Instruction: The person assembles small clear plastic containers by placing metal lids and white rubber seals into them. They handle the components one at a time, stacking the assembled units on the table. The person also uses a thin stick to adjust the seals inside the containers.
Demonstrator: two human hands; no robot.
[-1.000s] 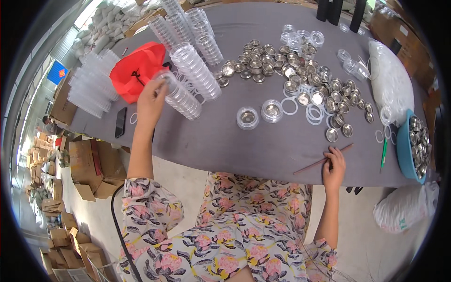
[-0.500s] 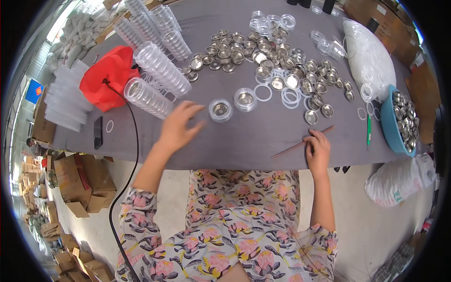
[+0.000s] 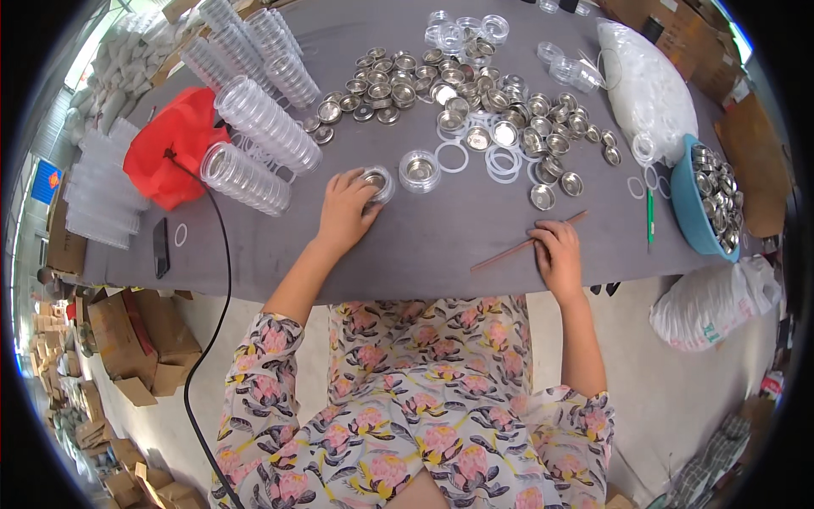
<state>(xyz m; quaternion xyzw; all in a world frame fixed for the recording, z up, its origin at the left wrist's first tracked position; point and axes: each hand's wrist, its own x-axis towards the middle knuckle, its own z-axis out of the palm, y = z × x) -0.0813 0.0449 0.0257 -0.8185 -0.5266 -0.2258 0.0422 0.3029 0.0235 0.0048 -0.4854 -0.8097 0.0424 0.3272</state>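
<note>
My left hand [image 3: 344,209] rests on the grey table [image 3: 441,229] with its fingers around a small round clear container [image 3: 377,182] that has a metal tin inside. A second such container [image 3: 420,169] stands just to its right. My right hand [image 3: 558,255] lies near the table's front edge and pins down a thin wooden stick [image 3: 527,243]. A heap of small metal tins [image 3: 458,93] and several clear plastic rings [image 3: 500,161] lie farther back.
Rows of stacked clear containers [image 3: 254,127] lie at the left beside a red cloth [image 3: 174,144]. A blue bowl of tins [image 3: 708,199] and a white bag [image 3: 649,85] are at the right. A phone [image 3: 161,246], a black cable [image 3: 222,254] and cardboard boxes [image 3: 127,339] sit left.
My left hand has come away from the stacked containers at the left and moved right onto the small clear container. My right hand has stayed on the stick.
</note>
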